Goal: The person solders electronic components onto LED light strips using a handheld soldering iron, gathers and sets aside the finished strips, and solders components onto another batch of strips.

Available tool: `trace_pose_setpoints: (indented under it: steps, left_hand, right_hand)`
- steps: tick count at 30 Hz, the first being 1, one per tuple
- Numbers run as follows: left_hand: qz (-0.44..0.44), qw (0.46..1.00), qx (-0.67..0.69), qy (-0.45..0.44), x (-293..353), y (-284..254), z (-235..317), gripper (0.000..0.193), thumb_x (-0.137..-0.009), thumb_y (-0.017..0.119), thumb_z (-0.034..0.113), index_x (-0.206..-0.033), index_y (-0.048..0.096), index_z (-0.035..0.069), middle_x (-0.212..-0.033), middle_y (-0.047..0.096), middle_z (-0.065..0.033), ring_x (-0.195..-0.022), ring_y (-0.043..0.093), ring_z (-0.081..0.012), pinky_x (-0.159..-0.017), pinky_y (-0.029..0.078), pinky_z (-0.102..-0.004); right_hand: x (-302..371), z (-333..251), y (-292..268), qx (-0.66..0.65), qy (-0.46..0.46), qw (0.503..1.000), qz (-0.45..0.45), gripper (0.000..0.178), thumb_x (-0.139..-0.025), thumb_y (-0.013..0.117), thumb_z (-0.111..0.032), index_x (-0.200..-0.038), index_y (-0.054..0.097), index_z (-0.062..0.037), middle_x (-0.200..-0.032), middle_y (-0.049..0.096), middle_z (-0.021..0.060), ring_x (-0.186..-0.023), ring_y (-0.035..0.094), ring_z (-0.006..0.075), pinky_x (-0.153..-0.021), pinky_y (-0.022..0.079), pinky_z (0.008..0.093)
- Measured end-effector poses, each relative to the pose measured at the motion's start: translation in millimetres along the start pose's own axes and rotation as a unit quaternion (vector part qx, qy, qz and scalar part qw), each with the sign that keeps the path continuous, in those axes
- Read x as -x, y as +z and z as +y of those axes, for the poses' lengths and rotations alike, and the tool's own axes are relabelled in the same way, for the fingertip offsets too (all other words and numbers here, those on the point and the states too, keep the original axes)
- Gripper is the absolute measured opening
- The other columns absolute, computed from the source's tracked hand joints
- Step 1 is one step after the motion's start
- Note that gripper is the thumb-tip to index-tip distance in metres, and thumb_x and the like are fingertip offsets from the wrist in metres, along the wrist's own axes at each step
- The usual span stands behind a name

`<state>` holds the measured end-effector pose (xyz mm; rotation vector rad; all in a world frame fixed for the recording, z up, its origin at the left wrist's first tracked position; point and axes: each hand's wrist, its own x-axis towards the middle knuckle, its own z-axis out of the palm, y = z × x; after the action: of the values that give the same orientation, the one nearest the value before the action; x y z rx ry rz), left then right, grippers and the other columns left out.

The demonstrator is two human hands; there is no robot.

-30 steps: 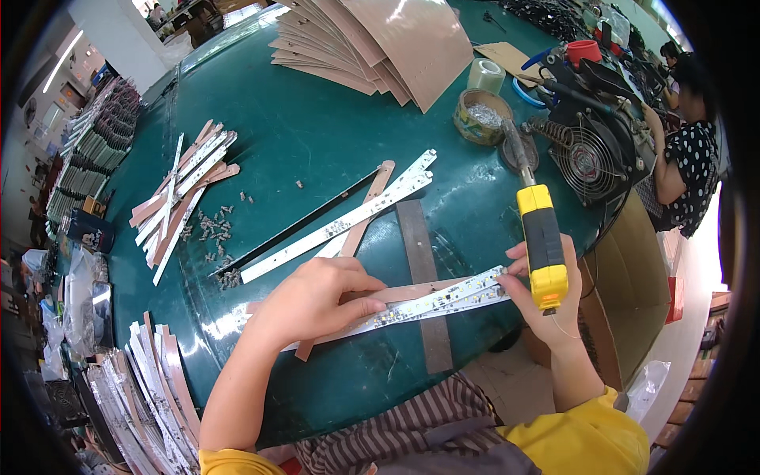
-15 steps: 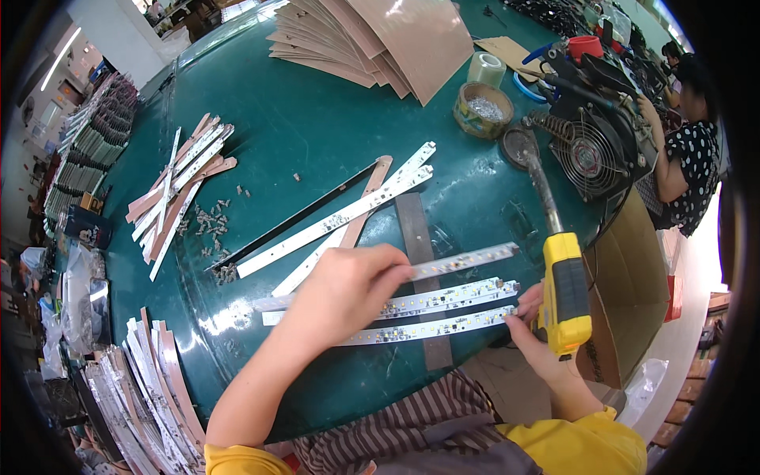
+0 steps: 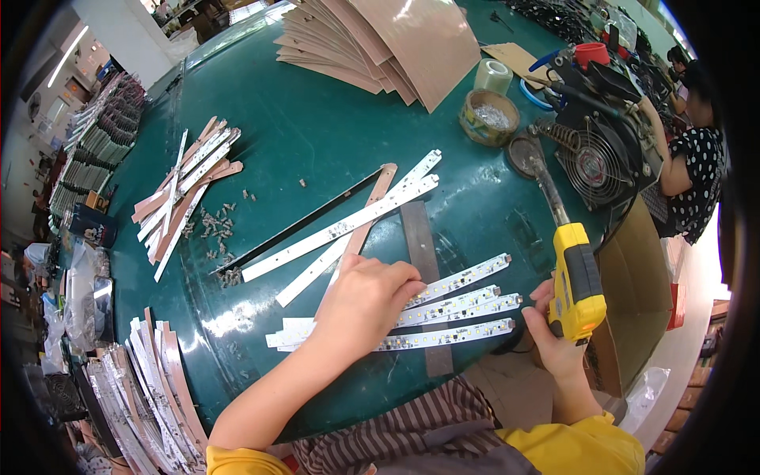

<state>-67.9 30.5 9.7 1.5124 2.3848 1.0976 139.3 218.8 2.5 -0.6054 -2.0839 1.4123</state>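
Note:
My left hand (image 3: 368, 305) is closed in a pinch at the uppermost LED strip (image 3: 467, 277) of a small fan of white strips. Beneath it lie more LED strips (image 3: 451, 337), their right ends spread apart. To the right of those ends, my right hand (image 3: 560, 348) is closed around a yellow and black soldering gun (image 3: 582, 277), whose body hides most of the grip. Its thumb and a fingertip show beside the gun, apart from the strips. The gun's metal barrel points away toward a round stand (image 3: 520, 154).
A dark flat bar (image 3: 427, 245) runs under the strips on the green table (image 3: 293, 150). Loose boards (image 3: 186, 178) and small parts (image 3: 214, 226) lie left. Tan sheets (image 3: 372, 47), a tape roll (image 3: 488, 117), a fan (image 3: 592, 158) and a carton (image 3: 637, 297) surround the far and right sides.
My left hand has lowered the raised strip toward the others, and the strips' right ends have shifted. My right hand and the soldering gun have moved right, away from the strip ends.

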Motion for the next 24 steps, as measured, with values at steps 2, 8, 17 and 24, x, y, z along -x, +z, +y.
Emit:
trace_pose_setpoints:
  steps: [2,8,17,24]
  left_hand:
    - [0.021,1.000,-0.006,-0.011,0,5,5,0.005,-0.081,0.074,0.010,-0.080,0.071,0.006,-0.069,0.067,-0.0083,-0.068,0.063,-0.0262,-0.078,0.045,-0.0368]
    - [0.159,0.953,-0.237,-0.103,-1,-18,-9,0.018,-0.077,0.079,0.018,-0.081,0.069,0.004,-0.070,0.067,-0.0083,-0.068,0.061,-0.0294,-0.075,0.042,-0.0395]
    - [0.004,0.952,-0.058,-0.300,2,-46,-9,0.028,-0.073,0.084,0.017,-0.085,0.067,-0.002,-0.073,0.068,-0.0096,-0.068,0.065,-0.0168,-0.060,0.051,-0.0281]
    - [-0.136,0.921,0.070,-0.359,-11,-73,1,0.021,-0.073,0.082,0.008,-0.085,0.067,0.000,-0.074,0.069,-0.0036,-0.070,0.063,-0.0069,-0.061,0.047,-0.0230]
  right_hand:
    - [-3,-2,1,-0.007,0.011,1.000,0.009,0.048,-0.077,0.075,0.008,-0.116,0.049,-0.0032,-0.095,0.061,0.0038,-0.068,0.051,0.0051,-0.064,0.044,0.0214]
    - [-5,-1,-1,0.006,0.003,1.000,0.013,0.046,-0.078,0.074,0.008,-0.115,0.050,-0.0025,-0.096,0.062,0.0039,-0.068,0.053,0.0049,-0.063,0.044,0.0208]
    - [-8,3,0,0.009,-0.009,1.000,0.009,0.044,-0.078,0.073,0.007,-0.115,0.050,-0.0020,-0.093,0.063,0.0030,-0.068,0.054,0.0046,-0.064,0.045,0.0200]
    - [-8,0,0,-0.027,0.013,0.999,0.021,0.045,-0.079,0.071,0.009,-0.117,0.050,-0.0014,-0.096,0.063,0.0048,-0.068,0.054,0.0049,-0.063,0.044,0.0196]
